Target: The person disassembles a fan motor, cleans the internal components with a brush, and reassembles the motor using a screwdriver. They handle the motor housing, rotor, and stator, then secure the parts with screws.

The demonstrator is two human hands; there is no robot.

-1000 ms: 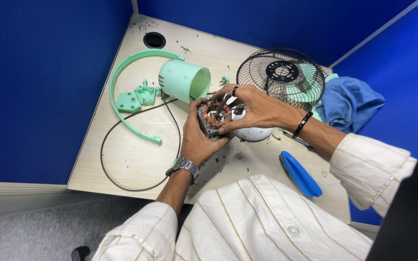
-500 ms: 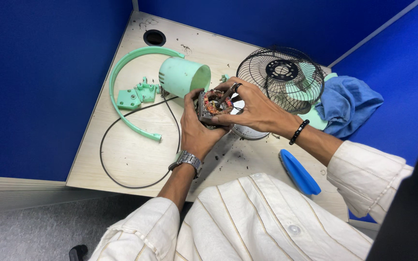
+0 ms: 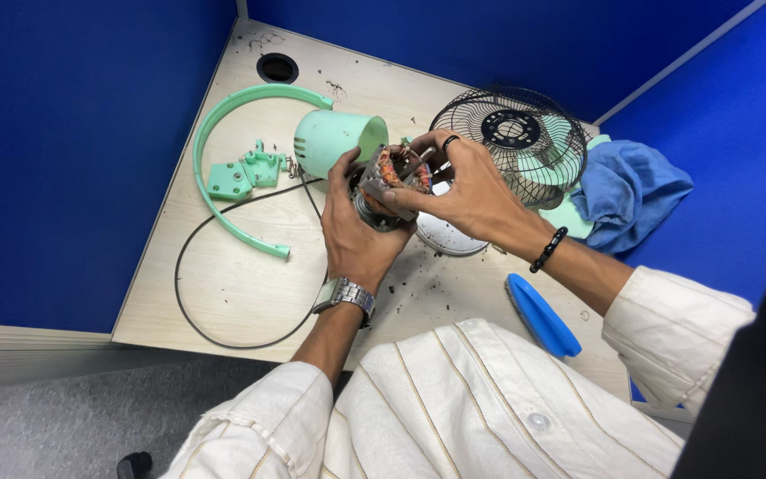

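Observation:
My left hand [image 3: 355, 232] cups a small electric fan motor [image 3: 389, 181] from below and from the left; its copper windings and metal core show between my fingers. My right hand [image 3: 460, 188] grips the same motor from the right, fingers over its top. Both hands hold it just above the desk. Directly left of the motor lies a mint green motor housing [image 3: 334, 139] on its side, open end toward my hands. Under my right hand sits a white round part [image 3: 448, 238], partly hidden.
A black wire fan grille [image 3: 511, 142] with mint blades stands behind my right hand, beside a blue cloth [image 3: 629, 192]. A mint arc bracket [image 3: 216, 168] and small mint parts [image 3: 243, 172] lie left. A black ring [image 3: 190, 302] and a blue object [image 3: 543, 317] rest on the desk [image 3: 223, 284].
Both hands stay closed on the motor and have turned it slightly; the view has shifted a little to the left. Nothing was picked up or set down.

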